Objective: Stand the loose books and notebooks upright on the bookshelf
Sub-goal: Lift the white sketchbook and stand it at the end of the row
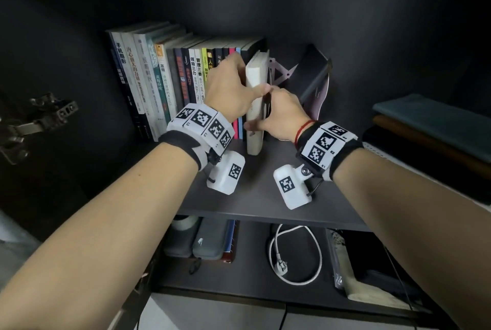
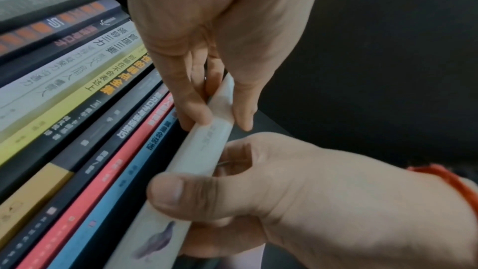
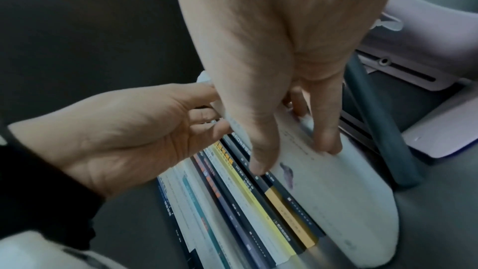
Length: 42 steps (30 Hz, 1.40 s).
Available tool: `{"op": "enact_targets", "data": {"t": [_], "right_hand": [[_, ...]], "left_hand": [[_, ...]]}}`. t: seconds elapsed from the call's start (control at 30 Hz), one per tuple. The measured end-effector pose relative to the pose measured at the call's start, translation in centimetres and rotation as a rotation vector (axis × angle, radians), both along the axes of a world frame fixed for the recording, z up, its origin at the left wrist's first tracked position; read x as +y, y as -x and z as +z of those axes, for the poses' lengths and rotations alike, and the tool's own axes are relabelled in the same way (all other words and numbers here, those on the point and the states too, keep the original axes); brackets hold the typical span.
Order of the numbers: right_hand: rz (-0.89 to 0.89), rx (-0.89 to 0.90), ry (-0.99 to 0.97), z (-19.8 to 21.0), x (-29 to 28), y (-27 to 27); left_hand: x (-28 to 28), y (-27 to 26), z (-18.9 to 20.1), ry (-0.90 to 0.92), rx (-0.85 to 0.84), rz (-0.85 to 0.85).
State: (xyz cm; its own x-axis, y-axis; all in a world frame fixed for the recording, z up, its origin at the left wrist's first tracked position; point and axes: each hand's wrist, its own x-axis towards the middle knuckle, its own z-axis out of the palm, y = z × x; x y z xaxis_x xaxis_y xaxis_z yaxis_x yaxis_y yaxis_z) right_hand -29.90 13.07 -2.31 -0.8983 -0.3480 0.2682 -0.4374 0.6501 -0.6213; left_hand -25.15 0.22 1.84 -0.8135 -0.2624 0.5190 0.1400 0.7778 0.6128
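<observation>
On the dark shelf [image 1: 255,191], a row of upright books [image 1: 170,79] is filling the left part. At its right end, a white book [image 1: 255,95] is standing upright. The left hand [image 1: 228,87] is pinching its spine higher up; the right hand [image 1: 281,114] is gripping it lower.
</observation>
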Motion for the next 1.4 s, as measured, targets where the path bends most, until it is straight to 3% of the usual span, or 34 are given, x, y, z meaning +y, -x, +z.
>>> {"op": "enact_targets", "data": {"t": [0.27,0.47,0.6,0.97,1.3,1.4], "right_hand": [[-0.036,0.018,-0.022,0.2,-0.5,0.7],[-0.201,0.146,-0.056,-0.1,-0.4,1.4],[-0.268,0.133,-0.089,0.3,-0.5,2.0],[-0.084,0.012,-0.266,2.2,-1.8,3.2],[-0.126,0.036,-0.302,2.6,-1.2,2.5],[-0.131,-0.071,-0.314,3.0,1.1,2.1]], "left_hand": [[-0.9,1.1,-0.5,-0.003,-0.029,-0.008],[-0.5,2.3,-1.8,0.065,-0.074,0.056],[-0.7,3.3,-2.3,0.057,-0.061,0.098],[-2.5,4.0,-0.9,0.131,-0.141,0.056],[-1.8,3.5,0.0,0.293,-0.204,0.178],[-1.6,2.9,-0.1,0.323,-0.229,0.209]]}}
